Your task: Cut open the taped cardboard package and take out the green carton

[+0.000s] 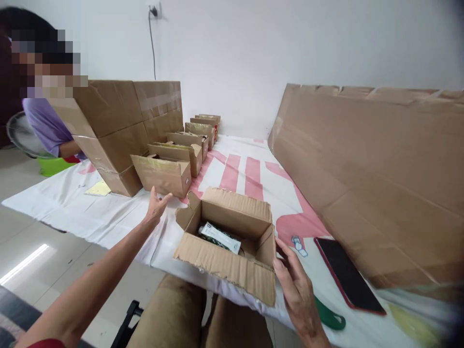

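Note:
An open cardboard box [232,263] sits at the near edge of the cloth-covered table [72,203], with a white and green packet [219,237] lying inside. My right hand [295,285] rests against the box's right side, fingers loosely apart. My left hand [156,205] is stretched out to the box's upper left, fingers spread and empty, just short of another open cardboard box [163,174].
A row of small open boxes [192,137] runs back along stacked large cartons [119,125]. A long flat cardboard sheet [380,179] leans along the right. A dark phone [348,275] and a green object [329,318] lie near my right hand. A person in purple [47,125] stands far left.

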{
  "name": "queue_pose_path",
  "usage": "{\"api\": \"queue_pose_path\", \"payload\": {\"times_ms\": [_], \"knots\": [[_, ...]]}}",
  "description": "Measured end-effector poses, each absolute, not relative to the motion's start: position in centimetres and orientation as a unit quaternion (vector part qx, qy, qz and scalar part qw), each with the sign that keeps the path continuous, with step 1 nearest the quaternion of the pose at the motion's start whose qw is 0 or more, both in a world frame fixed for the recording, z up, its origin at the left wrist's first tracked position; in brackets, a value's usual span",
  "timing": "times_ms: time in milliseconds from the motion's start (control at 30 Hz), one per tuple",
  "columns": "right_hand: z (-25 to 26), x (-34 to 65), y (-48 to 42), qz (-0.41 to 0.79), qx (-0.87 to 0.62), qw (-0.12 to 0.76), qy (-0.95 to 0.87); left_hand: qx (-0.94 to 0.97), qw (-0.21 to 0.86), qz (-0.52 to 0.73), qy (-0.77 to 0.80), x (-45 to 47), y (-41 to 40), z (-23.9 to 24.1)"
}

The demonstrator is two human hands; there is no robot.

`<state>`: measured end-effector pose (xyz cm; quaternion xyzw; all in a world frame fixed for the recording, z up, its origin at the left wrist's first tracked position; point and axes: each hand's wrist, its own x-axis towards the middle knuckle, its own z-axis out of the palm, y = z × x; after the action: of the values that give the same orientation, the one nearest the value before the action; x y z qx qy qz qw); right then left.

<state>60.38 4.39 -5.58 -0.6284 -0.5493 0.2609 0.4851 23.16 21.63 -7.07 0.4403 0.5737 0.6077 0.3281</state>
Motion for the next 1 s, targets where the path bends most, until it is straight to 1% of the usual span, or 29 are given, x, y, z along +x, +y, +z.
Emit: {"api": "queue_pose_path", "payload": {"times_ms": [100, 167, 233, 300, 367, 467, 533, 567, 600, 633, 700, 767, 800, 867, 1000], "knots": [[-5.1, 60.4, 4.4, 0.272, -0.627, 0.47, -0.559, 0.458, 0.375, 0.57, 0.57, 23.4, 16.6, -4.9], [-5.1, 60.6, 4.4, 0.27, -0.629, 0.461, -0.565, 0.542, 0.398, 0.537, 0.509, 24.3, 13.4, -2.8], [-5.1, 60.9, 4.5, 0.261, -0.634, 0.445, -0.576, 0.616, 0.36, 0.509, 0.482, 25.6, 10.8, -1.1], [-4.7, 61.4, 4.6, 0.235, -0.635, 0.418, -0.606, 0.65, 0.309, 0.494, 0.488, 27.2, 9.2, -0.5], [-3.5, 61.9, 4.7, 0.163, -0.626, 0.395, -0.652, 0.657, 0.29, 0.473, 0.51, 28.8, 8.4, -1.0], [0.1, 61.8, 5.1, -0.006, -0.584, 0.389, -0.713, 0.654, 0.32, 0.431, 0.534, 30.2, 7.8, -2.7], [2.9, 60.7, 6.0, -0.059, -0.539, 0.371, -0.754, 0.649, 0.342, 0.419, 0.535, 30.7, 7.4, -3.5], [4.1, 59.7, 6.7, -0.052, -0.516, 0.345, -0.782, 0.647, 0.347, 0.421, 0.533, 30.8, 7.3, -3.7], [5.1, 58.6, 7.7, -0.024, -0.498, 0.299, -0.814, 0.644, 0.352, 0.425, 0.53, 30.9, 7.2, -3.8], [5.7, 57.3, 8.8, 0.015, -0.485, 0.235, -0.842, 0.64, 0.356, 0.433, 0.526, 31.0, 7.1, -3.8], [5.9, 54.7, 11.3, 0.089, -0.468, 0.073, -0.876, 0.63, 0.359, 0.449, 0.522, 31.2, 7.2, -3.6], [5.0, 52.2, 13.6, 0.134, -0.455, -0.085, -0.876, 0.618, 0.36, 0.462, 0.524, 31.4, 7.4, -3.4], [4.3, 51.2, 14.5, 0.144, -0.449, -0.141, -0.87, 0.613, 0.359, 0.468, 0.526, 31.6, 7.6, -3.4], [2.7, 49.8, 15.7, 0.149, -0.442, -0.197, -0.862, 0.605, 0.353, 0.475, 0.533, 31.9, 7.8, -3.5], [0.9, 49.1, 15.9, 0.132, -0.449, -0.194, -0.862, 0.594, 0.335, 0.486, 0.546, 32.7, 8.0, -4.1]]}}
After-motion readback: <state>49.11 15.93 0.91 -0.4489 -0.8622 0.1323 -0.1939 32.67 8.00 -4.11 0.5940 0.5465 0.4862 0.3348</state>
